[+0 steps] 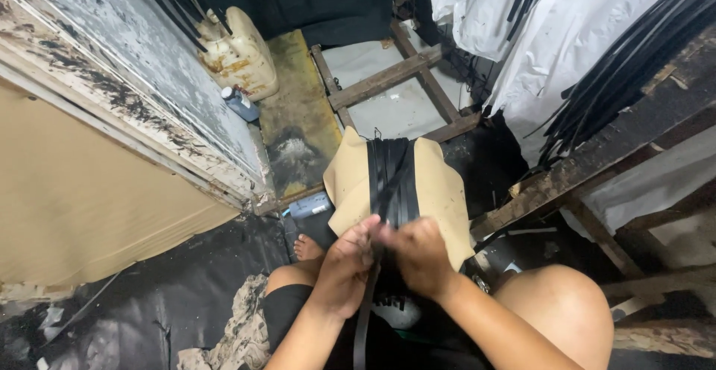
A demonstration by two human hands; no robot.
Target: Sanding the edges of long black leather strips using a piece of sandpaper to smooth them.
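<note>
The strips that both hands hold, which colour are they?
The strips are black, laid over a tan sheet; the head view shows it.

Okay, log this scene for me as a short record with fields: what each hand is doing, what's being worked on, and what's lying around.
left hand: pinching the black strips at their near end
right hand: gripping the same strips, touching the left hand
workpiece: black strips laid side by side over a tan form
loose end: one strip hangs down between the knees
left side: stained white jerrycan, small blue-capped bottle
right side: more black strips draped over a wooden frame
floor: black sheeting
</note>
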